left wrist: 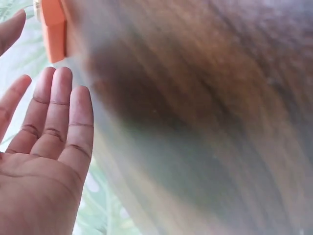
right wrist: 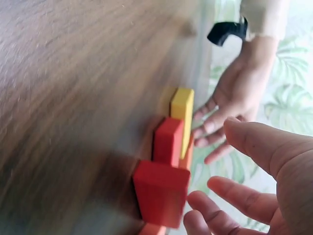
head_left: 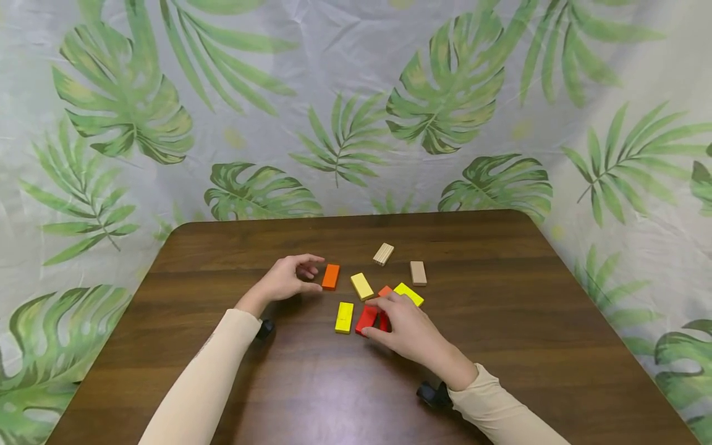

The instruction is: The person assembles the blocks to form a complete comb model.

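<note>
Right hand [head_left: 410, 329] partly hides one red block [head_left: 384, 321]

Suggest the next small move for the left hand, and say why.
Probably bring the left hand slightly closer to the orange block nearest it, since its thumb and fingers stand apart beside that block and do not yet grip it.

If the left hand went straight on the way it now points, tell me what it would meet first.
Most likely the orange block just ahead of the left hand, though the hand's height is hard to judge.
</note>
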Motion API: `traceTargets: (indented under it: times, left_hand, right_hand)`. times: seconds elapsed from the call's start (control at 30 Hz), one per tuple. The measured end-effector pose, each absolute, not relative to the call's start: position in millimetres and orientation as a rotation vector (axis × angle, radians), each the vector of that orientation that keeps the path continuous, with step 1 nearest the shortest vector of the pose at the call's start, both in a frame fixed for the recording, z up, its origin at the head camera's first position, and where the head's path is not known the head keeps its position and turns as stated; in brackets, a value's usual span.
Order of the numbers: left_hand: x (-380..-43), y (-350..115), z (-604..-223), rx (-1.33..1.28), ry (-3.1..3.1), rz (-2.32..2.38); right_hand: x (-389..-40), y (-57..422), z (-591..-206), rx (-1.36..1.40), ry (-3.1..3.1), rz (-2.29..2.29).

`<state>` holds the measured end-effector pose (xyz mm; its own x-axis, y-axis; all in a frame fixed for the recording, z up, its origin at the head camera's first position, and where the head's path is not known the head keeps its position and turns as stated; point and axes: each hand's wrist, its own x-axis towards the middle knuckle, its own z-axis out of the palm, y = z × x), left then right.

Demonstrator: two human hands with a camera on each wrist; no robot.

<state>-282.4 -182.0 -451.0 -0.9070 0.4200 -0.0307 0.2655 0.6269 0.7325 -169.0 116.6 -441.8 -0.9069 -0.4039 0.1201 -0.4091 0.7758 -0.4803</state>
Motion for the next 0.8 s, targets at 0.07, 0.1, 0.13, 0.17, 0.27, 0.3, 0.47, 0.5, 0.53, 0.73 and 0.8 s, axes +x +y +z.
traceTargets:
  times: [0.07, 0.1, 0.13, 0.17, 0.27, 0.3, 0.47, 0.5, 0.53, 0.73, 0.8]
  left_hand:
    - [-285.4, -181.5, -454.1, 0.548, 2.632, 1.157]
    - [-286.9, -181.2, -455.7, 0.543, 2.624, 1.157]
    - [-288.0, -180.9, -456.8, 0.536, 2.613, 1.161]
    - [-289.2, -180.6, -457.9, 0.534, 2.607, 1.158]
    - [-292.5, -179.9, -460.2, 0.518, 2.583, 1.156]
    - [-293.6, -179.7, -460.9, 0.511, 2.575, 1.155]
    - [-299.1, -178.7, -464.4, 0.504, 2.548, 1.143]
    - [-300.1, -178.5, -464.9, 0.514, 2.545, 1.138]
    - [-301.0, -178.2, -465.3, 0.524, 2.542, 1.134]
    - [-303.4, -176.9, -464.7, 0.543, 2.524, 1.121]
    - [-303.6, -176.4, -464.1, 0.546, 2.523, 1.114]
  right_hand:
    - [-169.4, 111.8, -443.7, 0.712, -2.937, 0.795]
    - [-169.9, 109.7, -444.9, 0.729, -2.927, 0.793]
    - [-170.4, 107.6, -445.6, 0.743, -2.919, 0.795]
    - [-171.1, 105.7, -446.3, 0.76, -2.914, 0.798]
    - [-173.1, 100.2, -447.6, 0.79, -2.915, 0.79]
    - [-173.9, 98.7, -448.0, 0.798, -2.918, 0.787]
    - [-177.1, 93.7, -449.4, 0.805, -2.937, 0.758]
    - [-177.6, 93.2, -449.6, 0.802, -2.942, 0.753]
    - [-178.2, 92.7, -449.8, 0.8, -2.945, 0.749]
    - [-181.4, 90.3, -450.8, 0.799, -2.972, 0.735]
    - [-182.1, 89.6, -451.0, 0.795, -2.976, 0.734]
